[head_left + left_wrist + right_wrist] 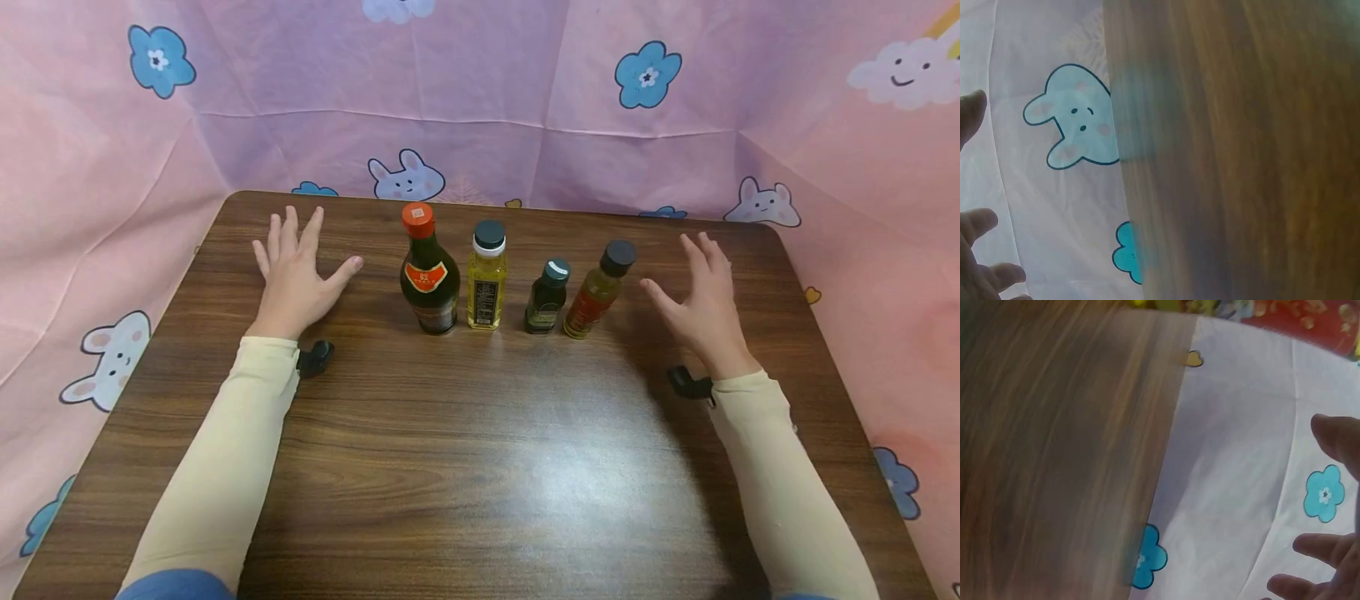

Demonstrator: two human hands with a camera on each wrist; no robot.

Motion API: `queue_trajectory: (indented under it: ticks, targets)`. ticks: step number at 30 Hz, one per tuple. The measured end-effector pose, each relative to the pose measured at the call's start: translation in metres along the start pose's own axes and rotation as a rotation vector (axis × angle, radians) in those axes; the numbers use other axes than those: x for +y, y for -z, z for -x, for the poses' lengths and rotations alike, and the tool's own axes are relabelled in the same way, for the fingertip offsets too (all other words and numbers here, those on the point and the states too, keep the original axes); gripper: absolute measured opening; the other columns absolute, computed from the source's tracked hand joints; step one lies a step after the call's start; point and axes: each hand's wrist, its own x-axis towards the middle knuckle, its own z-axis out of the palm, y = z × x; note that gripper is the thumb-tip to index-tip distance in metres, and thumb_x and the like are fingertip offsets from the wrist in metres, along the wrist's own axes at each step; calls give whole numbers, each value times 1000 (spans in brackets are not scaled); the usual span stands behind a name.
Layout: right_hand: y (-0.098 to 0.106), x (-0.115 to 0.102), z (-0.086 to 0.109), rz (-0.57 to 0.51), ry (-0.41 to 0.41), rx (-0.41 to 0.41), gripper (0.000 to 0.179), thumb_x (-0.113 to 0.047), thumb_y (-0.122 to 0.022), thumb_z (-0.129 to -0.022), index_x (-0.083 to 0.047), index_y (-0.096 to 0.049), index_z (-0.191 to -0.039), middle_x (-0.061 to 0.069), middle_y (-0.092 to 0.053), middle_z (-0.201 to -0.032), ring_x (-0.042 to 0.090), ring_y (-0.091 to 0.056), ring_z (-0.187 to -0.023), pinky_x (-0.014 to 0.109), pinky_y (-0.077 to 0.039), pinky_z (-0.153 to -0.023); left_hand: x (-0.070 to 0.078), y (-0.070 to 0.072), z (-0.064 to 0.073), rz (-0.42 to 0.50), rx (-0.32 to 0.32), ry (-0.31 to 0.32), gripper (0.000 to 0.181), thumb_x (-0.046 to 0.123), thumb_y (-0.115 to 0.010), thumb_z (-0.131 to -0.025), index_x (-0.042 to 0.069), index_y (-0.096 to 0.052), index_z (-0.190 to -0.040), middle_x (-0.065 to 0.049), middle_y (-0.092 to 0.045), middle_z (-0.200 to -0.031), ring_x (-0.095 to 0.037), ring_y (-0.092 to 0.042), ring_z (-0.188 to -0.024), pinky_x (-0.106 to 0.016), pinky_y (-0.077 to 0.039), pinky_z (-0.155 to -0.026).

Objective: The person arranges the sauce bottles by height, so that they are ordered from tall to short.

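Four would be several bottles, standing in a row across the far half of the table. Leftmost is a dark bottle (429, 279) with a red cap and red label. Beside it stands a clear bottle of yellow oil (487, 275) with a dark cap. A small dark green bottle (547, 298) comes after it, close to a black-capped bottle with a red label (597, 292) that slants rightward in the head view. My left hand (295, 279), fingers spread, is left of the row. On the other side my right hand (703, 308) holds nothing, its thumb toward the red-labelled bottle.
The wooden table (420, 467) has its back edge close to a pink patterned cloth (495, 92), which also hangs at both sides. A black wrist camera (315, 358) sits at the left wrist, another black camera (688, 383) at the right.
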Motion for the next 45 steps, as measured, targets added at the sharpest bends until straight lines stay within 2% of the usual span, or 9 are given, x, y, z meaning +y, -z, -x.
queue_trajectory:
  ticks: [4, 11, 17, 23, 29, 33, 36, 40, 45]
  targets:
    - [3, -8, 4, -50, -2, -25, 86, -39, -75, -95, -5, -32, -161, 19, -17, -170, 38, -13, -157, 63, -18, -123, 2, 1, 4, 44, 6, -9, 93, 67, -56, -97, 27, -12, -168, -11, 6, -173, -28, 16, -158, -60, 17, -122]
    - [7, -21, 10, -89, 31, -63, 82, -32, -78, -93, -2, -37, -157, 23, -27, -165, 41, -24, -153, 64, -22, -122, 8, 7, 11, 126, 1, -10, 91, 64, -61, -96, 36, -13, -167, -3, 5, -174, -29, 9, -159, -72, -6, -121]
    - [8, -34, 14, -168, 61, -81, 74, -22, -76, -94, -4, -40, -156, 23, -39, -157, 41, -34, -147, 61, -27, -120, 17, 12, 14, 198, -15, -31, 90, 62, -65, -95, 42, -13, -166, -7, -8, -173, -32, -8, -159, -72, -20, -118]
    - [1, -48, 20, -297, 107, -89, 70, -14, -76, -93, -11, -45, -155, 14, -45, -155, 34, -39, -145, 58, -32, -119, 30, 13, 16, 369, -18, -102, 89, 47, -76, -93, 49, -21, -162, -1, -18, -169, -28, -22, -154, -64, -25, -120]
    - [-14, -65, 23, -413, 79, -58, 63, -11, -78, -93, -9, -51, -151, 12, -53, -146, 34, -50, -138, 55, -41, -114, 44, 11, 22, 559, -86, -190, 94, 21, -81, -92, 43, -23, -162, 1, -25, -166, -20, -23, -153, -53, -28, -123]
    - [-23, -72, 23, -474, 56, -40, 57, -12, -76, -95, -8, -52, -147, 12, -56, -142, 35, -56, -133, 53, -45, -111, 65, 15, 31, 581, -130, -202, 98, 14, -82, -90, 30, -22, -166, -6, -24, -166, -27, -23, -153, -55, -27, -123]
    - [-28, -76, 22, -489, 52, -19, 54, -13, -75, -96, -7, -53, -145, 11, -59, -139, 32, -59, -131, 47, -47, -111, 79, 16, 36, 580, -156, -211, 101, 13, -84, -89, 25, -21, -166, -8, -22, -167, -30, -22, -154, -55, -27, -123]
    - [-35, -77, 22, -489, 51, 26, 46, -13, -74, -98, -4, -58, -140, 12, -64, -131, 25, -64, -125, 36, -52, -105, 79, 2, 36, 567, -167, -247, 104, 20, -87, -86, 34, -21, -165, -2, -23, -166, -25, -25, -153, -53, -30, -122]
    - [-42, -74, 23, -468, 49, 102, 35, -8, -75, -96, 0, -66, -129, 12, -69, -121, 7, -66, -110, 22, -53, -98, 83, -10, 36, 544, -140, -282, 102, 31, -89, -85, 38, -25, -163, -6, -31, -162, -27, -32, -149, -53, -35, -117]
